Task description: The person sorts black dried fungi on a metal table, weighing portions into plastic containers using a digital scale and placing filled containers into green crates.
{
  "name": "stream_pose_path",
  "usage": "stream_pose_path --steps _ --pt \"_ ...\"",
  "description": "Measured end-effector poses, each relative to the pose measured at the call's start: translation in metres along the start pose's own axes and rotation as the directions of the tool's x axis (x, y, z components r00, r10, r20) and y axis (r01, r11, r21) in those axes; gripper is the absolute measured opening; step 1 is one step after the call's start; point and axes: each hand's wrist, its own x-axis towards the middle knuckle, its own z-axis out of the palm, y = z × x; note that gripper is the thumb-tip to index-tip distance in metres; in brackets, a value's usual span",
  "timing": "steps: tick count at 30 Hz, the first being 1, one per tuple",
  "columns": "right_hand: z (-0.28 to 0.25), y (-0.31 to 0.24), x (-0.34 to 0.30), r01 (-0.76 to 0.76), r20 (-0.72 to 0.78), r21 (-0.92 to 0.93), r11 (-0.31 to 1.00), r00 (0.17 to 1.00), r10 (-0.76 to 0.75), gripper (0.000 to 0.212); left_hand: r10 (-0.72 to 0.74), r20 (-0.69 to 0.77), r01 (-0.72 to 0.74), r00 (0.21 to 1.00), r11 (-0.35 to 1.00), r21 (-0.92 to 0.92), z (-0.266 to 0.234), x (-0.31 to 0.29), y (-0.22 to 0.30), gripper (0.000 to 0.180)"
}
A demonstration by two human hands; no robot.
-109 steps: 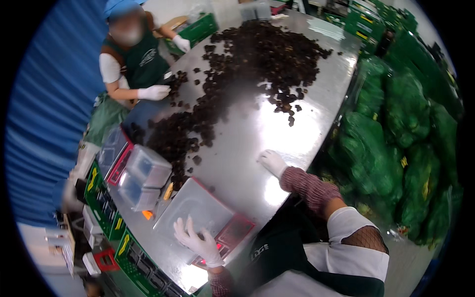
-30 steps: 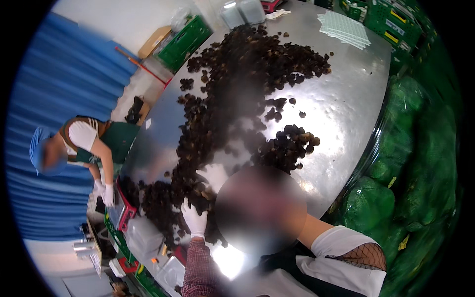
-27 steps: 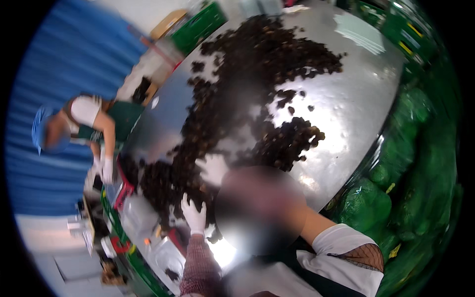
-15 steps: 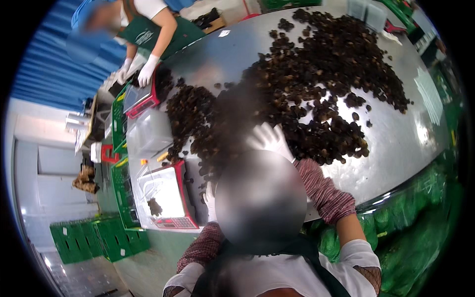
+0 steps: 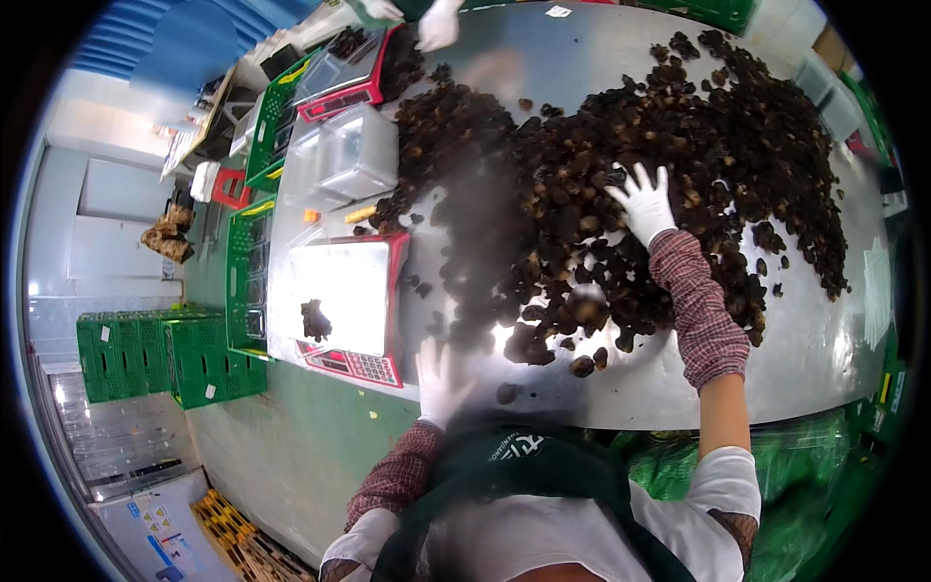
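Note:
Dark brown, cap-like pieces that look like dried mushrooms (image 5: 601, 155) lie heaped across a metal table (image 5: 805, 339). Over the heap's middle, my right hand (image 5: 645, 202), in a white glove, has its fingers spread on or just above the pieces; contact is hard to tell. My left hand (image 5: 441, 383), also gloved, is at the table's near edge with fingers stretched out and nothing in them. Left of it stands a red-framed weighing scale (image 5: 339, 296) bearing a small dark clump (image 5: 314, 320). A blurred smear hides part of the table between my hands.
Stacked clear plastic tubs (image 5: 354, 155) stand beyond the scale, beside a second scale (image 5: 359, 82). Green crates (image 5: 238, 281) line the table's left edge. A co-worker's gloved hand (image 5: 438, 26) is at the far side. Green wrapped bags (image 5: 776, 485) lie below the near right edge.
The view has shifted. My right hand has moved away from me and rightward, over the heap. My left hand, partly hidden before, now shows with fingers stretched out.

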Motion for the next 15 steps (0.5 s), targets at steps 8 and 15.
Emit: stream_pose_path --steps 8,15 --pt "-0.089 -0.154 -0.016 0.291 -0.305 0.265 0.919 0.930 -0.207 0.012 -0.339 -0.037 0.311 0.940 0.898 -0.312 0.007 -0.005 -0.022 0.121" --pt "-0.053 -0.325 -0.055 0.329 -0.273 0.461 0.824 0.936 -0.221 0.018 -0.237 0.027 0.227 0.971 0.885 -0.406 0.006 0.018 -0.045 0.124"
